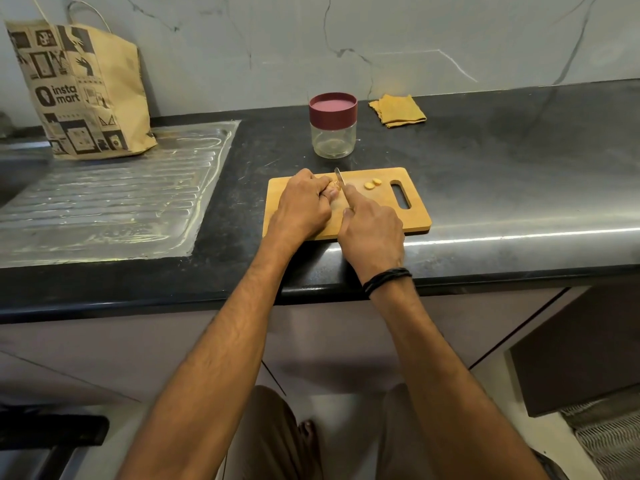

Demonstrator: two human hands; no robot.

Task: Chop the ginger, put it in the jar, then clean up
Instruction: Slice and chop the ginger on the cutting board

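Right hand [372,233] grips knife [338,176], blade beside left fingers. Left hand [304,202] curled over ginger [335,183] (mostly hidden) on cutting board [415,216]. Two cut slices [372,183] near board's handle slot. Behind: lidded jar [333,140], folded cloth [398,110].

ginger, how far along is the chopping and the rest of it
Done: two slices lie cut on the cutting board. In hand: the left hand grips the ginger while the right hand holds the knife against it. Left: the jar is empty with its lid on, and the cloth lies folded, untouched.
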